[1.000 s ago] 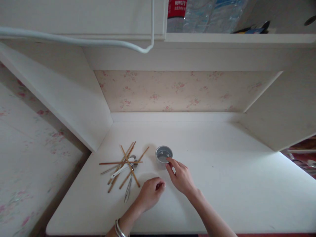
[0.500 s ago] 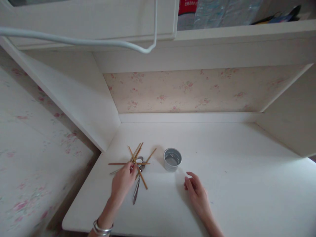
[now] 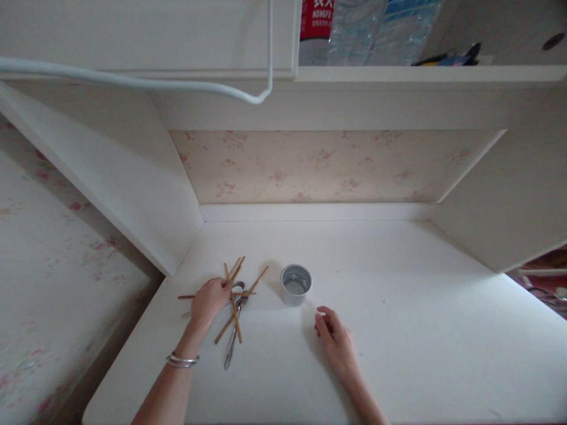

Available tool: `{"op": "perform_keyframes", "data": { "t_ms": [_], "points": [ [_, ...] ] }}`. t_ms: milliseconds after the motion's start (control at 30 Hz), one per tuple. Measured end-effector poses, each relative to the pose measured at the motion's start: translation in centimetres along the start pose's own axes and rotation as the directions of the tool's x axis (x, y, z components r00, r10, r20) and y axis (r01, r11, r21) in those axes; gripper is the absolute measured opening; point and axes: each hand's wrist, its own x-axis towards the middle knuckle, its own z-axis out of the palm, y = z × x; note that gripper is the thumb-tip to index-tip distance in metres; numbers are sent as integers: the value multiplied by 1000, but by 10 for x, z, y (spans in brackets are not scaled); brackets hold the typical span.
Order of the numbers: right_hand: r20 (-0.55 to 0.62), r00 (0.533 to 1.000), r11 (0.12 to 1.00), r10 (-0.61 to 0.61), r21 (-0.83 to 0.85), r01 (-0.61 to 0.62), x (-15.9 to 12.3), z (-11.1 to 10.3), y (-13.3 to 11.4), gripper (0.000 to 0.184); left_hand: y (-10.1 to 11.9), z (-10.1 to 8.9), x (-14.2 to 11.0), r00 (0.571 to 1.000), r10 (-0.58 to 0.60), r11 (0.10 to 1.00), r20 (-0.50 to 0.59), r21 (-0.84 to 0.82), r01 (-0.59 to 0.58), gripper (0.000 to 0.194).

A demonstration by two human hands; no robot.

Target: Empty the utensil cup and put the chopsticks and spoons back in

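Note:
My left hand, with a silver bangle at its wrist, reaches over a loose, crossed pile at the table's left. Its thumb and fingers are pinched together at a wooden chopstick on the pile's far side; the fingertips partly hide the grip. Several more chopsticks lie beneath and beside the hand. Among them are metal spoons, one spoon handle pointing toward me. To the right stands a grey metal cup with small holes in its bottom. My right hand rests near the cup, fingers loosely curled and apart, holding nothing.
The white tabletop runs under a shelf holding plastic bottles. White side panels stand left and right. A white cable-like tube hangs across the upper left.
The view has turned a little to the right, so things sit further left. My left hand has shifted up over the pile, uncovering a chopstick's near end. My right hand stays by the cup.

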Motion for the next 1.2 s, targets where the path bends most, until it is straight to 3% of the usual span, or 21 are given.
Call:
{"op": "perform_keyframes", "data": {
  "t_ms": [333,467,533,667,833,1000,1200],
  "points": [
    [7,1000,1000,0,4,0,-1,0,-2,33,8,0,2,998,53,998,39,-23,-52,42],
    [17,1000,1000,12,5,-12,0,-2,-6,32,17,-16,-2,992,124,991,21,-61,-122,41],
    [20,1000,1000,20,3,-20,0,-3,-8,32,26,-31,-7,983,186,967,-10,-176,-185,39],
    [17,1000,1000,13,-2,-13,1,-4,-11,32,55,-68,-20,960,265,799,-92,-536,-272,43],
    [-2,1000,1000,-13,-27,12,4,-1,-14,33,109,-99,-22,901,303,508,-309,-748,-427,40],
    [-2,1000,998,-20,-56,20,6,0,-16,32,157,-83,-8,850,381,382,-363,-775,-503,36],
    [-30,999,998,-15,-63,13,7,1,-14,32,173,-30,12,837,405,408,-367,-747,-525,34]
  ]
}}
